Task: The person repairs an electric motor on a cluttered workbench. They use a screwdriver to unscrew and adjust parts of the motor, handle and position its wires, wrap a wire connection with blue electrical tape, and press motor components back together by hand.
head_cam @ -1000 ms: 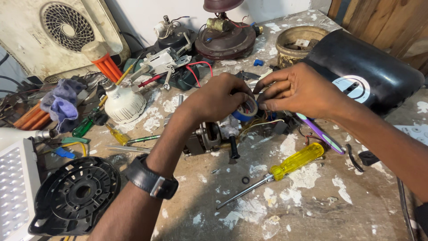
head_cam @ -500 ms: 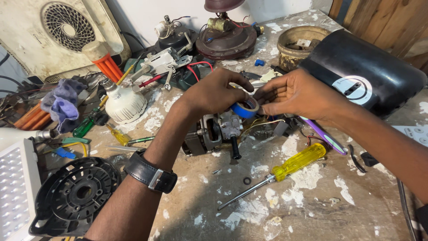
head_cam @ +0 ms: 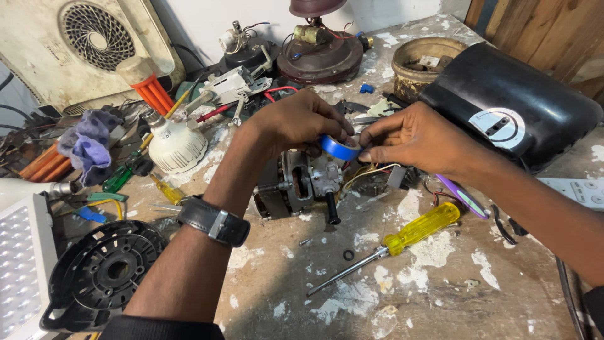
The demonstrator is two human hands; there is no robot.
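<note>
A black fan guard point(head_cam: 100, 271) lies at the worktop's point(head_cam: 440, 302) left edge; the left hand point(head_cam: 296, 123) pinches a blue tape roll point(head_cam: 338, 148) above the small motor point(head_cam: 296, 182) (it looks light, stiff-rimmed, best gripped by its edges); the right hand point(head_cam: 418, 138) has fingers pressed on the roll's far side; a yellow screwdriver point(head_cam: 402, 236) lies below.

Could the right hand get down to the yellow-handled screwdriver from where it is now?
Probably yes. The yellow-handled screwdriver lies bare on the bench just below the right hand, nothing over it. But that hand's fingertips are pinching the blue tape roll together with the left hand, so it must let go first.
</note>
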